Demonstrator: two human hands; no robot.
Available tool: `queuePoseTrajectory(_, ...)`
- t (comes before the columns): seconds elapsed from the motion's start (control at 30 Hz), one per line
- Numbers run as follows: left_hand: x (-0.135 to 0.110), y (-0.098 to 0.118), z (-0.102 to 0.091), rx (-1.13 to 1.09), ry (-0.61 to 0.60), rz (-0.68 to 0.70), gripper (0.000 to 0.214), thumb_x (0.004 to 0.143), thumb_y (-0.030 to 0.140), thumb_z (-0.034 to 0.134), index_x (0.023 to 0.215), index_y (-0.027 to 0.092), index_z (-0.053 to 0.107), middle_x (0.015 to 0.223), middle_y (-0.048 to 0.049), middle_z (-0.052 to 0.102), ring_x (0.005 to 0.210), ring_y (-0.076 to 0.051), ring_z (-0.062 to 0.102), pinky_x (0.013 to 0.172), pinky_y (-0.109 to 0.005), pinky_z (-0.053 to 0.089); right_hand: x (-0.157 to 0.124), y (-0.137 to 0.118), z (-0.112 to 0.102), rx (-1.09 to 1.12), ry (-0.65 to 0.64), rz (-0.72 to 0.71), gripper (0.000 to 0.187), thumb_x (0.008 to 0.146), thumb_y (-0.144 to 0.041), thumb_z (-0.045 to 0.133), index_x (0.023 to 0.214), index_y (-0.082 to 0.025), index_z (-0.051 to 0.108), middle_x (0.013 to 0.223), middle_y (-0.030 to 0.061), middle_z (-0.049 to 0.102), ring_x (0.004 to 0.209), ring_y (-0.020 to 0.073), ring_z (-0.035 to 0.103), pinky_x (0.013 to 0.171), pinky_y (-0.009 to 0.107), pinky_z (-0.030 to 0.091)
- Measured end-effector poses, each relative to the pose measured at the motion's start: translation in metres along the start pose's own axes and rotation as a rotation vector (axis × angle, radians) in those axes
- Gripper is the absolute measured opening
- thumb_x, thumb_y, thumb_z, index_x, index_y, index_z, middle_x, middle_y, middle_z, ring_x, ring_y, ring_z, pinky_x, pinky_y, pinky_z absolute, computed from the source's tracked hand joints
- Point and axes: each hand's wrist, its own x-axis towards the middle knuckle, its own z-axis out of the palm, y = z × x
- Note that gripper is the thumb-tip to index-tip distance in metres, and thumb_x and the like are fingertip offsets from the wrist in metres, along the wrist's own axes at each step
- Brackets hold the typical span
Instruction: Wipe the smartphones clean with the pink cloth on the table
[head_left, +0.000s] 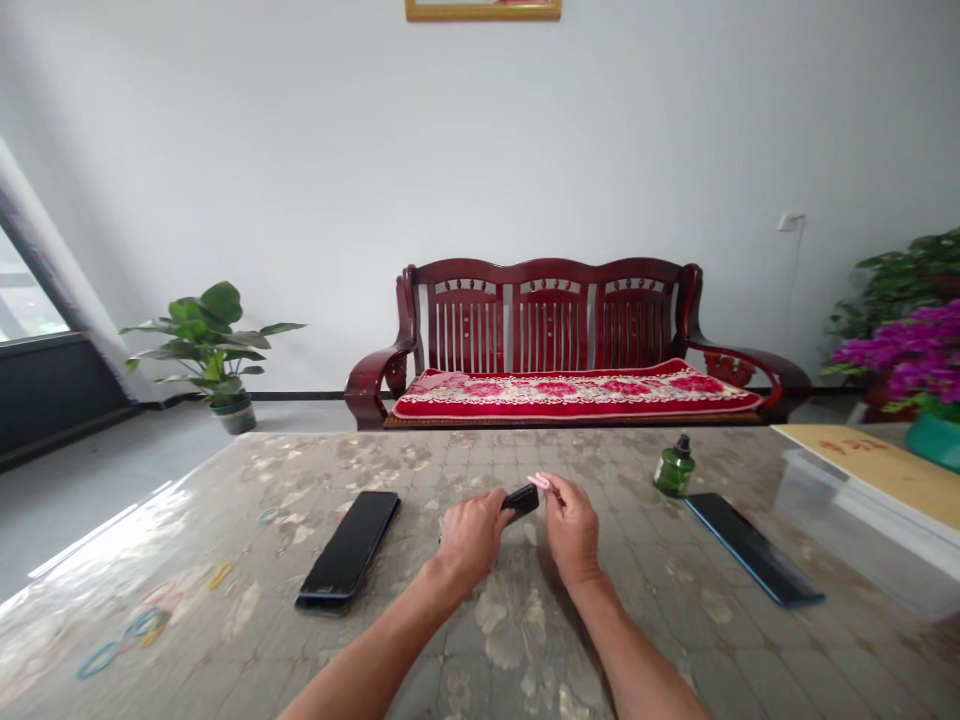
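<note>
While the head view shows the left hand (469, 535) closed round a black item (523, 499) above the tabletop (491, 625), one end protruding, the right hand (571, 525) pinches a pink piece (541, 481) just beside that end. Handling appears under way and unfinished; how much remains cannot be determined. The left phone (349, 548) and right phone (752, 548) lie untouched. Fingers hide the black item's other end; the pink piece's material, and any contact between the two, are unclear.
</note>
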Motion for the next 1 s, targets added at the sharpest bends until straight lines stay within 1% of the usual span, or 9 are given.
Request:
queuePoseTrajectory(0.27, -0.011, -0.016, 0.007, -0.167, 0.172, -0.006, 0.013, 0.098, 0.031, 0.049, 0.094, 0.023, 0.059, 0.085, -0.0017, 0.070, 0.083, -0.019, 0.067, 0.066, -0.024, 0.036, 0.011, -0.037, 0.001, 0.063, -0.004, -0.151, 0.027, 0.096, -0.019, 0.045, 0.105, -0.023, 0.070, 0.097, 0.0066, 0.073, 0.092, 0.0194, 0.064, 0.086, 0.034, 0.051)
queuePoseTrajectory(0.43, -0.015, -0.020, 0.009, -0.229, 0.209, -0.039, 0.014, 0.097, 0.031, 0.048, 0.095, 0.024, 0.060, 0.086, -0.0013, 0.070, 0.082, -0.019, 0.066, 0.066, -0.023, 0.036, 0.005, -0.027, 0.001, 0.032, -0.039, -0.153, 0.026, 0.096, -0.020, 0.047, 0.106, -0.024, 0.071, 0.097, 0.0052, 0.073, 0.089, 0.0188, 0.065, 0.084, 0.033, 0.051)
queuePoseTrajectory(0.53, -0.011, -0.021, 0.006, -0.267, 0.205, -0.070, 0.013, 0.095, 0.031, 0.050, 0.094, 0.024, 0.061, 0.083, -0.0006, 0.069, 0.078, -0.018, 0.065, 0.064, -0.023, 0.035, 0.000, -0.014, 0.003, 0.040, -0.045, -0.034, 0.025, 0.095, -0.028, 0.049, 0.101, -0.024, 0.073, 0.095, 0.0058, 0.074, 0.087, 0.0200, 0.065, 0.080, 0.033, 0.052)
queuePoseTrajectory(0.63, 0.000, -0.022, 0.009, -0.398, 0.211, -0.148, 0.013, 0.091, 0.030, 0.054, 0.084, 0.021, 0.060, 0.072, 0.0011, 0.065, 0.071, -0.017, 0.062, 0.061, -0.022, 0.034, 0.001, -0.006, 0.006, 0.170, 0.002, 0.199, 0.026, 0.090, -0.037, 0.054, 0.097, -0.021, 0.073, 0.096, 0.0074, 0.075, 0.087, 0.0214, 0.067, 0.078, 0.033, 0.053)
queuePoseTrajectory(0.7, 0.007, -0.022, 0.016, -0.628, 0.188, -0.223, 0.015, 0.086, 0.030, 0.059, 0.076, 0.019, 0.058, 0.067, 0.0021, 0.062, 0.068, -0.017, 0.060, 0.059, -0.022, 0.036, 0.004, -0.006, 0.008, 0.315, 0.049, 0.363, 0.030, 0.086, -0.041, 0.057, 0.098, -0.019, 0.073, 0.097, 0.0086, 0.075, 0.088, 0.0224, 0.069, 0.079, 0.033, 0.054)
queuePoseTrajectory(0.77, 0.012, -0.022, 0.028, -1.080, 0.075, -0.301, 0.018, 0.082, 0.034, 0.064, 0.077, 0.017, 0.060, 0.066, 0.0024, 0.062, 0.066, -0.017, 0.061, 0.057, -0.022, 0.040, 0.006, -0.007, 0.010, 0.442, 0.077, 0.499, 0.034, 0.082, -0.044, 0.062, 0.098, -0.017, 0.073, 0.097, 0.0093, 0.075, 0.087, 0.0233, 0.070, 0.076, 0.033, 0.055)
queuePoseTrajectory(0.83, 0.012, -0.021, 0.040, -1.192, 0.020, -0.318, 0.025, 0.081, 0.041, 0.065, 0.079, 0.016, 0.061, 0.063, 0.0021, 0.062, 0.061, -0.017, 0.061, 0.055, -0.024, 0.044, 0.006, -0.008, 0.011, 0.514, 0.096, 0.610, 0.038, 0.076, -0.045, 0.066, 0.098, -0.015, 0.073, 0.093, 0.0093, 0.076, 0.081, 0.0235, 0.070, 0.066, 0.030, 0.054)
queuePoseTrajectory(0.9, 0.010, -0.019, 0.051, -1.267, -0.009, -0.336, 0.029, 0.080, 0.044, 0.067, 0.081, 0.016, 0.060, 0.064, 0.0010, 0.064, 0.058, -0.017, 0.062, 0.055, -0.026, 0.048, 0.003, -0.009, 0.013, 0.553, 0.110, 0.687, 0.040, 0.072, -0.045, 0.069, 0.096, -0.015, 0.074, 0.089, 0.0087, 0.076, 0.075, 0.0227, 0.069, 0.058, 0.027, 0.052)
queuePoseTrajectory(1.0, 0.007, -0.017, 0.061, -1.350, -0.030, -0.377, 0.028, 0.080, 0.044, 0.067, 0.079, 0.017, 0.058, 0.060, 0.0011, 0.062, 0.053, -0.016, 0.061, 0.053, -0.027, 0.050, -0.004, -0.010, 0.018, 0.599, 0.104, 0.716, 0.038, 0.070, -0.044, 0.070, 0.094, -0.015, 0.075, 0.087, 0.0079, 0.076, 0.074, 0.0221, 0.069, 0.057, 0.026, 0.052)
